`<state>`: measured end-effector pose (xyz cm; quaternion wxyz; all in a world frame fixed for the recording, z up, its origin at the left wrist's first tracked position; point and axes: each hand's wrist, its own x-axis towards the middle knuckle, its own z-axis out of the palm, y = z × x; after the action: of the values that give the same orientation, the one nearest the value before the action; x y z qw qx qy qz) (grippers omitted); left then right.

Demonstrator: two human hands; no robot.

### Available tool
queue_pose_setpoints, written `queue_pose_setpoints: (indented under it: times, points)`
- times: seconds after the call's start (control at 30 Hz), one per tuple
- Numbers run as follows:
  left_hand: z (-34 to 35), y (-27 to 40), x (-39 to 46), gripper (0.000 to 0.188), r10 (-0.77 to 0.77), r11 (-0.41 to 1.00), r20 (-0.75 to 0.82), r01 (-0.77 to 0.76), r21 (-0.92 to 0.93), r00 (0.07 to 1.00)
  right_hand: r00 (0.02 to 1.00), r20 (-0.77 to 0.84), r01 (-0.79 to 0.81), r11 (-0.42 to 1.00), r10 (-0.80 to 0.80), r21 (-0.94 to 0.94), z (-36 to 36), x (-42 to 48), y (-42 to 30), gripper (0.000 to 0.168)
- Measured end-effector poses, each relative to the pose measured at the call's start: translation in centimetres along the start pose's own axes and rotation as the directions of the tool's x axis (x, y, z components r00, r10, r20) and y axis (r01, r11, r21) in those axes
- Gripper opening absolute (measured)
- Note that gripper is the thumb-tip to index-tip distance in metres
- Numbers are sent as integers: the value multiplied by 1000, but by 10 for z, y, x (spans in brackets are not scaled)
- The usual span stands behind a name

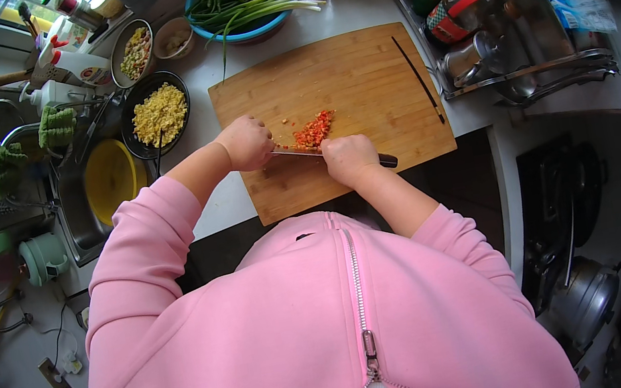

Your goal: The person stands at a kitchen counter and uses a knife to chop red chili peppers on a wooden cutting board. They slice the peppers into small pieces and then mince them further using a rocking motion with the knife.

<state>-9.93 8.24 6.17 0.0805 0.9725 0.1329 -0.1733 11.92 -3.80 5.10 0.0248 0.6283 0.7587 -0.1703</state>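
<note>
On a wooden cutting board point(364, 70) lies a small heap of chopped red pepper point(315, 130). My right hand point(351, 158) is closed around a kitchen knife point(304, 151), whose dark handle end sticks out to the right. The blade lies along the near side of the red heap. My left hand point(246, 142) is at the blade's far left end, its fingers curled down; whether they grip the blade or only touch it is hidden. A thin dark stick point(418, 79) lies on the board's right part.
Behind the board a blue basin point(243, 35) holds green onions and green peppers. To the left are a black bowl of yellow crumbled food point(159, 117), a bowl of diced mix point(135, 54) and a sink point(76, 213). A metal rack point(529, 73) with bottles stands right.
</note>
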Motion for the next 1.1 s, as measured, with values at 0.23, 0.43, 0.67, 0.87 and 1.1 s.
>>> queue_pose_setpoints:
  times: [0.23,0.43,0.67,0.87,1.1]
  points:
    - [-24,11,0,22,-34,999,74,36,-30,997,999,-13,36,999,-36,11,1,-3,7,13]
    - [-4,7,-10,22,-17,1000,22,17,-7,1000,999,4,54,999,-54,6,4,1,-2,13]
    - [-45,18,16,22,-19,1000,99,19,-4,995,998,-57,38,999,-36,26,1,-8,29,11]
    - [-9,-1,14,25,8,1000,9,-8,-3,1000,999,37,15,1000,-14,-20,-8,4,13,14]
    - [-39,18,16,25,-70,994,105,78,-74,992,997,42,69,998,-68,-14,-11,1,32,14]
